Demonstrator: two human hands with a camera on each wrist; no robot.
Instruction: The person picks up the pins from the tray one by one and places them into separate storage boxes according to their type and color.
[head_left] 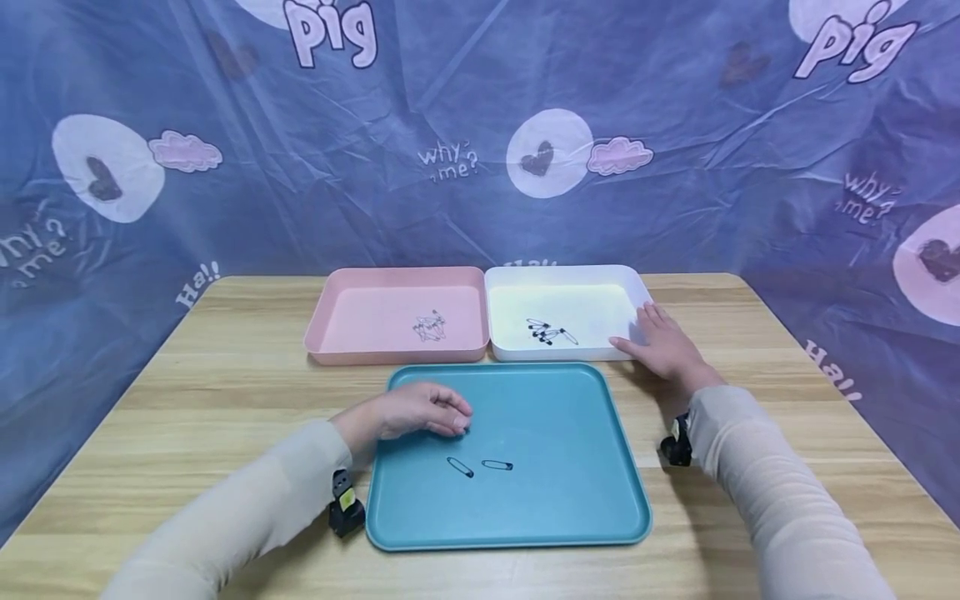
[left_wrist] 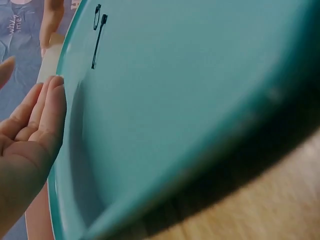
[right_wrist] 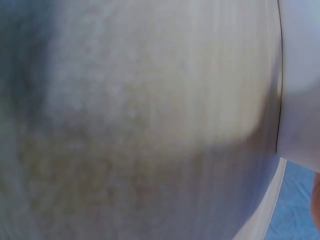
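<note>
Two black safety pins, a slanted one (head_left: 460,467) and a level one (head_left: 497,465), lie apart on the teal tray (head_left: 555,500). My left hand (head_left: 423,410) hovers over that tray's left side, fingers loosely bent; the left wrist view shows nothing in its grasp. At the front right corner of a white tray (head_left: 562,353), my right hand (head_left: 667,343) rests with thumb by the front rim and extended fingers along the right side. Several black safety pins (head_left: 547,333) are piled inside it. The right wrist view shows only a sliver of this hand.
A pink tray (head_left: 360,342) stands against the white one, with several silver-looking safety pins (head_left: 430,327) in it. All three trays are on a wooden table (head_left: 247,392). Behind hangs a blue printed cloth (head_left: 360,200).
</note>
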